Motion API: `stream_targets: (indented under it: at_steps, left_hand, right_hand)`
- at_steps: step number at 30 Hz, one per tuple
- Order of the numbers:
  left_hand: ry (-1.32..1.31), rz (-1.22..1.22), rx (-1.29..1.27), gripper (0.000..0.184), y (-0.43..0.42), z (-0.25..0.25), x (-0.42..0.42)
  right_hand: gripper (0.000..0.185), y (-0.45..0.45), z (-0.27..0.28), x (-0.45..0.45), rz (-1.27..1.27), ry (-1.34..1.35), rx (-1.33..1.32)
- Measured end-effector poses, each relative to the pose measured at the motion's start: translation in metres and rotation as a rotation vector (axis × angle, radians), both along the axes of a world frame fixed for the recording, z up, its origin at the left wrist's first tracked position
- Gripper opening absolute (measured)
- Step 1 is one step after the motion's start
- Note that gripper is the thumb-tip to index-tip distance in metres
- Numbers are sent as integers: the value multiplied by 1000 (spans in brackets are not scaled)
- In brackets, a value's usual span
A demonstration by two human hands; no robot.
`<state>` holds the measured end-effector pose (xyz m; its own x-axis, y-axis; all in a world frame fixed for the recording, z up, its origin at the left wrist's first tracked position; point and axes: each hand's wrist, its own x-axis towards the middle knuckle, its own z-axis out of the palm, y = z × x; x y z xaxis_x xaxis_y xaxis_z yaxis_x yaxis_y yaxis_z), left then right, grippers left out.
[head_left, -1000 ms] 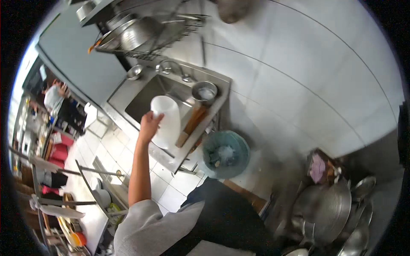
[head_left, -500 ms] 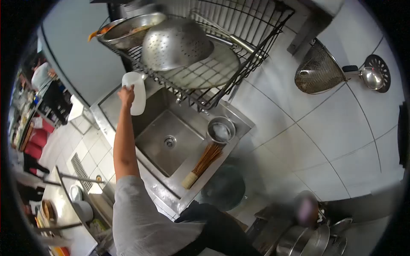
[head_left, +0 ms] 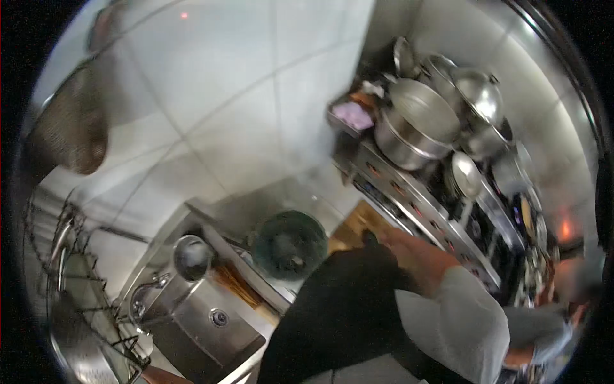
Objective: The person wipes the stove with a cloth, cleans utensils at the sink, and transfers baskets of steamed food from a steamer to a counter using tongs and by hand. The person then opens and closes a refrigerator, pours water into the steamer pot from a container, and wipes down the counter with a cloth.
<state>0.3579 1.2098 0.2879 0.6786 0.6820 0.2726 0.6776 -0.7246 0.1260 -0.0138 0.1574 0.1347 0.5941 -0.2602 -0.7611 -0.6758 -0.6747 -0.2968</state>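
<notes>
My left forearm (head_left: 165, 376) enters at the bottom left edge, beside the sink (head_left: 185, 336). The left hand is cut off or hidden by the rack's corner, and a pale part of the white plastic bottle (head_left: 146, 345) shows near it. On the other side, my right hand (head_left: 387, 238) is low over a wooden board (head_left: 358, 224) beside the stove. Its fingers are blurred, and a small dark shape (head_left: 369, 237) lies at them. Whether the hand grips this cannot be told.
A metal cup (head_left: 192, 257) and a stick brush (head_left: 236, 286) lie on the sink's rim. Between sink and stove stands a dark round tub (head_left: 290, 245). Pots (head_left: 416, 121) and a ladle (head_left: 465, 176) are on the stove (head_left: 428, 214). A wire rack (head_left: 96, 307) is at left; another person (head_left: 543, 326) is at right.
The view has swung right toward the stove, so sink and rack are now lower left. My right arm has come into view; my left hand and most of the bottle have slipped from sight.
</notes>
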Motion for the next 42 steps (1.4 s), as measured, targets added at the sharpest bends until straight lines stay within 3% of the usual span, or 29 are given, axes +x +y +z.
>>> stream_targets:
  at_steps: [2,4,6,7,9,10,11,12,13,15,16,17,18,20,21,22,24,25,27,29,31,32,34,37,38,39,41,42]
  left_hand:
    - [105,180,95,63,-12,-2,-16]
    - [53,277,233,66,-46,-10,-44]
    - [-516,-77,630,66,-116,-29,-75]
    - [-626,-171,364,57,-197,-7,-92]
    - [-404,-391,476,41,-257,-26,-112]
    - [-641,-427,9,38,-338,-4,-120]
    - [-623,-537,-59,36,-398,14,-122]
    - [-709,-672,-286,34,-438,5,-120]
    - [-786,-802,-523,32,-475,-5,-121]
    - [-386,-929,-736,29,-556,9,-135]
    - [-312,-1189,-610,27,-598,17,-144]
    - [-118,-1188,-886,23,-623,18,-155]
    - [28,-1375,-734,19,-641,9,-157]
    - [355,-1350,-815,19,-685,11,-183]
    - [392,-1358,-779,21,-698,-7,-193]
    - [528,-1285,-960,21,-696,-46,-196]
    - [639,-1270,-937,24,-715,-72,-210]
    - [745,-1241,-786,27,-726,-71,-221]
    - [805,-1391,-619,33,-722,-113,-224]
    - [875,-1441,-529,32,-704,-159,-232]
    - [931,-1447,-467,32,-678,-205,-239]
    - [953,-1439,-448,32,-664,-222,-239]
    - [998,-1401,-415,32,-655,-230,-248]
    - [1022,-1436,-311,31,-657,-219,-262]
    - [1131,-1557,-78,28,-663,-218,-268]
    - [1112,-1399,-266,26,-679,-202,-275]
    - [982,-802,-910,21,-743,-140,-288]
    - [926,-654,-1025,19,-777,-112,-295]
  right_hand:
    - [31,-4,19,7,58,10,-40]
    - [30,2,77,21,673,-251,-373]
    - [28,-13,106,17,-221,-366,159]
    - [28,-28,125,14,-78,-459,202]
    - [29,-63,176,12,-2,-542,283]
    - [29,-70,215,18,-141,-511,293]
    - [30,-77,255,24,-285,-488,301]
    - [32,-101,275,21,-424,-645,543]
    - [32,-119,302,23,-446,-692,418]
    - [35,-145,367,24,-414,-841,174]
    - [37,-158,396,24,-358,-947,56]
    - [39,-177,413,21,-386,-1037,21]
    - [40,-200,428,17,-415,-1129,-19]
    - [44,-243,461,8,-439,-1195,-162]
    - [48,-267,470,0,-435,-1232,-280]
    - [48,-276,486,-7,-443,-1242,-308]
    - [36,-290,517,-11,-562,-1358,-559]
    - [32,-316,523,-19,-582,-1416,-592]
    - [33,-372,536,-32,-634,-1454,-701]
    - [34,-440,542,-45,-691,-1487,-800]
    - [44,-521,531,-57,-707,-1386,-1098]
    - [44,-556,525,-60,-709,-1398,-1092]
    - [53,-629,507,-54,-560,-919,-1306]
    - [54,-710,467,-42,-442,-1015,-1212]
    - [53,-724,454,-31,-394,-988,-1165]
    - [53,-722,451,-18,-373,-1002,-1134]
    - [56,-704,461,-8,-416,-840,-1028]
    - [56,-699,461,-4,-396,-846,-1012]
